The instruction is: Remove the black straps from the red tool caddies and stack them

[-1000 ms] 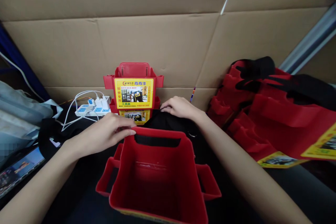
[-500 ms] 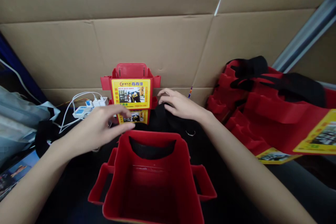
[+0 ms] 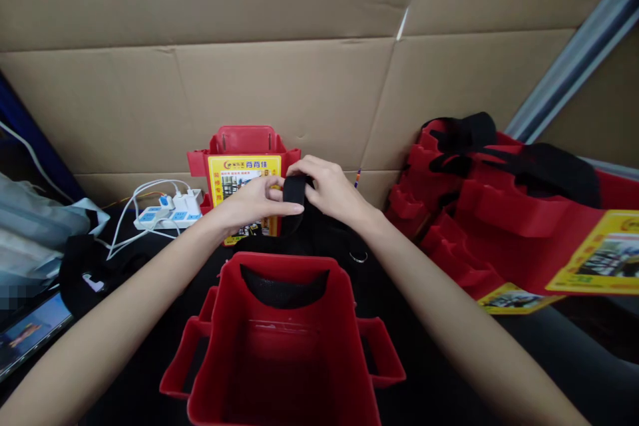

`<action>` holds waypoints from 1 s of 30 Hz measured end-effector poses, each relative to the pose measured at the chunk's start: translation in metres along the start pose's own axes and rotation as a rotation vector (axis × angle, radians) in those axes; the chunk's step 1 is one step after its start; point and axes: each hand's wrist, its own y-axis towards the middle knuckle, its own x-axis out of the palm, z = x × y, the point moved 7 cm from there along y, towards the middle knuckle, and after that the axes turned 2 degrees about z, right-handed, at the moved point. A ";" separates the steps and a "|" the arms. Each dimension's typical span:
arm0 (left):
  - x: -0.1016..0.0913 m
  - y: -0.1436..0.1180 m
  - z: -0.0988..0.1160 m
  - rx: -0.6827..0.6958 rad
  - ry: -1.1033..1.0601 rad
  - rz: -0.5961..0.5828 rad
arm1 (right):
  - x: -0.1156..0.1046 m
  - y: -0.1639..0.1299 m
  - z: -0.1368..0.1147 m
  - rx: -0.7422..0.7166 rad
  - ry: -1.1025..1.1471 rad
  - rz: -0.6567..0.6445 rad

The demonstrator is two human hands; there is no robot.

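Between my two hands, just beyond the near box, a black webbing strap (image 3: pixel 294 192) is held up in a fold. My left hand (image 3: pixel 252 201) pinches it from the left, thumb in front. My right hand (image 3: pixel 327 188) has its fingers closed over the strap's right side; its thumb is partly hidden. Below them stands an open red plastic box (image 3: pixel 284 339) with side loops and a black band across its back slot. Behind my left hand is another red box (image 3: pixel 244 140) with a yellow label, partly covered. A metal ring (image 3: pixel 358 257) lies on the black material to the right.
More red boxes (image 3: pixel 509 206) with black straps are piled at the right. At the left are a white power strip (image 3: pixel 170 214) with cables, a lit screen (image 3: pixel 34 329) and a pale plastic bag (image 3: pixel 24 233). A cardboard wall (image 3: pixel 279 100) closes off the back.
My left hand has moved right from above the near box's corner and taken hold of the strap. My right hand has closed on the strap, which is now lifted into a fold.
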 end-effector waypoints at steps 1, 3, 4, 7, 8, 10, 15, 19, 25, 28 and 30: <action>-0.006 -0.003 0.001 0.000 -0.085 0.019 | 0.000 -0.002 0.006 0.028 -0.002 0.012; -0.025 -0.011 0.002 0.009 -0.203 0.097 | 0.003 -0.009 0.024 0.128 0.000 0.000; -0.037 -0.017 0.001 0.005 -0.232 0.139 | 0.006 -0.015 0.035 0.183 0.001 -0.020; -0.068 -0.034 -0.013 -0.053 -0.275 0.206 | 0.016 -0.041 0.064 0.295 -0.007 -0.082; -0.076 -0.040 -0.020 -0.079 -0.293 0.218 | 0.019 -0.050 0.072 0.314 -0.009 -0.092; -0.086 -0.051 -0.036 -0.131 -0.320 0.226 | 0.022 -0.067 0.086 0.357 -0.008 -0.104; -0.097 -0.078 -0.056 -0.200 -0.090 0.235 | 0.008 -0.079 0.096 0.413 -0.034 -0.076; -0.082 -0.084 -0.001 0.116 0.479 0.295 | -0.003 -0.052 0.052 0.256 -0.026 -0.174; 0.000 -0.027 0.029 0.295 0.645 -0.054 | 0.000 -0.009 -0.021 0.044 -0.100 -0.297; 0.009 0.002 -0.006 0.095 0.431 -0.152 | -0.002 -0.021 0.008 0.281 -0.289 -0.266; 0.001 0.009 -0.023 0.046 0.357 -0.116 | -0.001 -0.053 0.045 0.594 -0.508 -0.334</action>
